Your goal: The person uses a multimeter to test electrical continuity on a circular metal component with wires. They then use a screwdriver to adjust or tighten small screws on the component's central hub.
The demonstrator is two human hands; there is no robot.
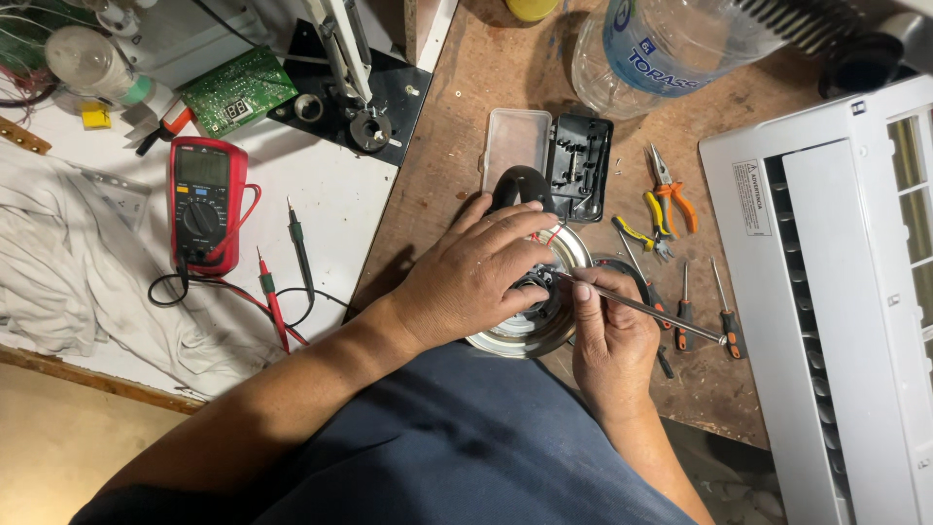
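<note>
My left hand [478,274] lies over a round metal part [544,331] on the wooden bench, gripping it and covering most of its black centre and thin red wires. My right hand [607,335] pinches a thin screwdriver [646,309] whose tip points into the part's centre; its orange-and-black handle lies out to the right. A black rounded piece [520,185] sits just beyond my left fingers.
A red multimeter [204,202] with probes lies left on the white board, near a green circuit board [236,89]. A small open parts case [549,160], pliers [671,194], more screwdrivers [684,306], a plastic bottle [671,44] and a white appliance housing [836,282] surround the work.
</note>
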